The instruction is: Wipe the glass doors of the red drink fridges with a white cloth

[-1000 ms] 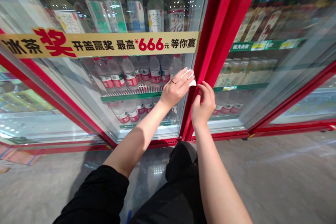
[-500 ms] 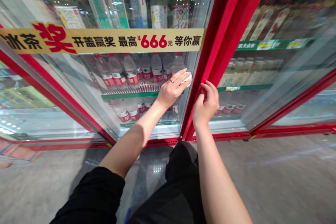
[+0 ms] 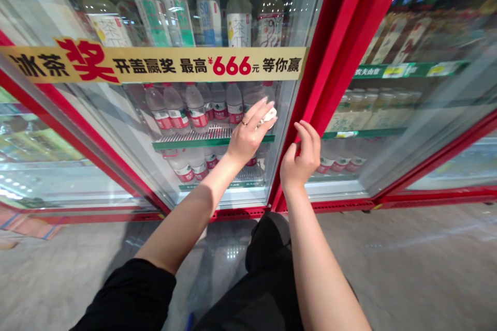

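My left hand [image 3: 248, 132] presses a small white cloth [image 3: 268, 114] flat against the glass door [image 3: 128, 129] of a red-framed drinks fridge, fingers stretched over the cloth. A ring shows on one finger. My right hand [image 3: 301, 158] hovers just in front of the red door frame [image 3: 330, 57], fingers curled and apart, holding nothing. Behind the glass stand rows of water bottles [image 3: 194, 111] on a green-edged shelf [image 3: 186, 142].
A yellow banner [image 3: 155, 64] with red and black characters crosses the door. Taller drink bottles [image 3: 238, 15] fill the upper shelf. A second fridge door [image 3: 407, 103] stands to the right, another at far left. Grey polished floor [image 3: 407, 269] lies below; my dark-clothed knee is under my arms.
My left hand slid the cloth leftward and slightly down, away from the red frame. My right hand came off the frame edge and dropped a little, fingers loosening.
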